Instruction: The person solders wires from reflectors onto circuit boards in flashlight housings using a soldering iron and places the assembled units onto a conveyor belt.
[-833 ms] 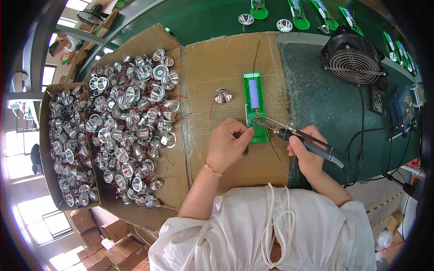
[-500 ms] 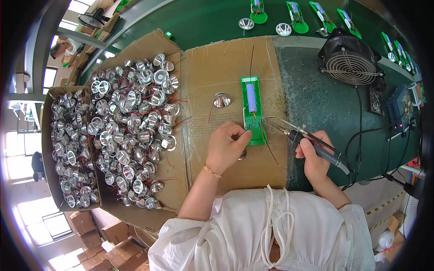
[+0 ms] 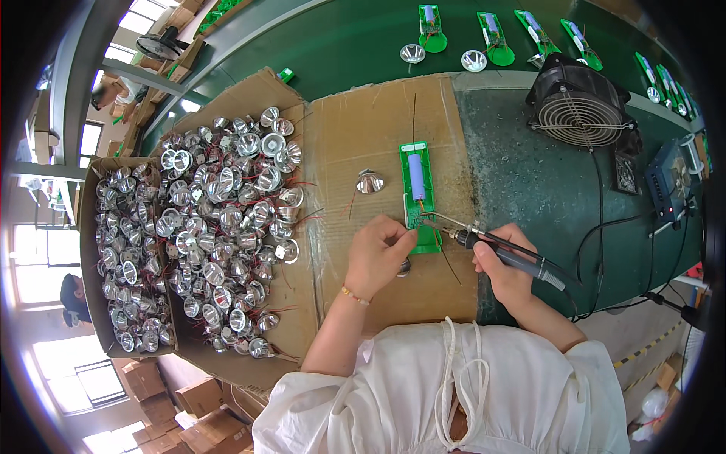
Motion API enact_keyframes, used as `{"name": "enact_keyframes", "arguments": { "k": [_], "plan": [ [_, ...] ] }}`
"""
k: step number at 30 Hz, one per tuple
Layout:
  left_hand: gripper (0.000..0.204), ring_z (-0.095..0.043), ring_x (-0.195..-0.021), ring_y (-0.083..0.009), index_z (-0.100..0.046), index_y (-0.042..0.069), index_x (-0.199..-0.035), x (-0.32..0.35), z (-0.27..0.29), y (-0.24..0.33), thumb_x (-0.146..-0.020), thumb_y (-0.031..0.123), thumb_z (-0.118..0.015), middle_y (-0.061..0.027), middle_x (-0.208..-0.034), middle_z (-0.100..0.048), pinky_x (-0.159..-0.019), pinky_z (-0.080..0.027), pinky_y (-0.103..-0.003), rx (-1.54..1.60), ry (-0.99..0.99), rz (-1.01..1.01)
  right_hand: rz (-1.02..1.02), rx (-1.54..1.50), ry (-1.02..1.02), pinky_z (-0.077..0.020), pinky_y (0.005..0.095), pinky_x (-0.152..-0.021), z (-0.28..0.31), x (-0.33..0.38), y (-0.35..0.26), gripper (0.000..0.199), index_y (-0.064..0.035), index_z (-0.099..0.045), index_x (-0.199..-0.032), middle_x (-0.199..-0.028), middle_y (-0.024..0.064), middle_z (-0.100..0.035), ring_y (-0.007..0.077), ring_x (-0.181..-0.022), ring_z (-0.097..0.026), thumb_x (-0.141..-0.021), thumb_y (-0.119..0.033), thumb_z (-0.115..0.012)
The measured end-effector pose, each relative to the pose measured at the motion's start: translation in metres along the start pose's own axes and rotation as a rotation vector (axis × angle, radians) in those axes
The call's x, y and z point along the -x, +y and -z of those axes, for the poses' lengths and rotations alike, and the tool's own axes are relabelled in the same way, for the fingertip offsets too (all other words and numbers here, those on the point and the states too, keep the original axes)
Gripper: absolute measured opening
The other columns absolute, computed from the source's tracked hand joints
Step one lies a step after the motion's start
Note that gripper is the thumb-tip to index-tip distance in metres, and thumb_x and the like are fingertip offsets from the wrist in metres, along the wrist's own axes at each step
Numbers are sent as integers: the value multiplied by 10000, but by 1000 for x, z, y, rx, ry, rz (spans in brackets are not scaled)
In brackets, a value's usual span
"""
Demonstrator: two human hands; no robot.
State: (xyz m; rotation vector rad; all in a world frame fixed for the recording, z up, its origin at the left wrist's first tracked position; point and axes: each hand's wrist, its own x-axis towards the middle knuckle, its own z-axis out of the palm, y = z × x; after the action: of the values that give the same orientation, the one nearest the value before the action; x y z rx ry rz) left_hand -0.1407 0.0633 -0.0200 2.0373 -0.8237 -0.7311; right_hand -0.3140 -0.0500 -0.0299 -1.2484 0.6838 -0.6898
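Note:
My right hand point(image 3: 508, 268) is closed round a soldering iron point(image 3: 522, 261) with a thin metal tube alongside. The iron's tip reaches the small circuit board point(image 3: 420, 220) in a green plastic housing point(image 3: 429, 244). A lilac cylindrical battery point(image 3: 417, 176) lies in the housing's upper part. Thin wires stick out from the housing at top and bottom. Beside the board, my left hand point(image 3: 378, 257) has thumb and forefinger pinched; whatever they hold is hidden. A silver reflector cup point(image 3: 404, 267) shows partly beneath that hand. Another reflector cup point(image 3: 370, 181) with a red wire sits left of the housing.
Cardboard point(image 3: 355, 129) covers the work surface. Two boxes at left hold many wired reflector cups point(image 3: 219, 227). A black fan point(image 3: 581, 113) and blue soldering station point(image 3: 669, 189) stand at right, with cables point(image 3: 600, 227) trailing. Several green housings point(image 3: 499, 53) line the far side.
The soldering iron has moved left and its tip now lies closer over the circuit board. My left hand stays beside the housing. The whole view has shifted slightly.

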Motion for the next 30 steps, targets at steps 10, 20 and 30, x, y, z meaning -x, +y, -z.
{"name": "enact_keyframes", "arguments": {
  "k": [10,20,30],
  "plan": [
    [218,-528,-622,-216,-595,19,-653,1,0,-2,-743,216,-625,-87,-683,-536,-562,-403,-313,-69,12,-64,1,17,14,-438,206,-467,0,4,1,125,0,-505,-796,-639,66,-580,74,-523,-535,-784,-58,-615],
    [224,-521,-590,-195,-586,13,-665,0,1,-4,-750,215,-632,-88,-669,-542,-542,-401,-305,-17,45,-56,58,-34,126,-447,216,-489,24,5,-2,123,9,-483,-826,-644,89,-570,104,-529,-536,-794,-40,-591],
    [214,-601,-467,-149,-616,-19,-675,-55,3,21,-777,154,-543,-105,-532,-600,-481,-476,-292,-282,126,-308,51,43,226,-409,215,-451,42,-6,-1,100,-9,-476,-754,-597,77,-549,97,-479,-504,-793,-52,-558]
  ]
}}
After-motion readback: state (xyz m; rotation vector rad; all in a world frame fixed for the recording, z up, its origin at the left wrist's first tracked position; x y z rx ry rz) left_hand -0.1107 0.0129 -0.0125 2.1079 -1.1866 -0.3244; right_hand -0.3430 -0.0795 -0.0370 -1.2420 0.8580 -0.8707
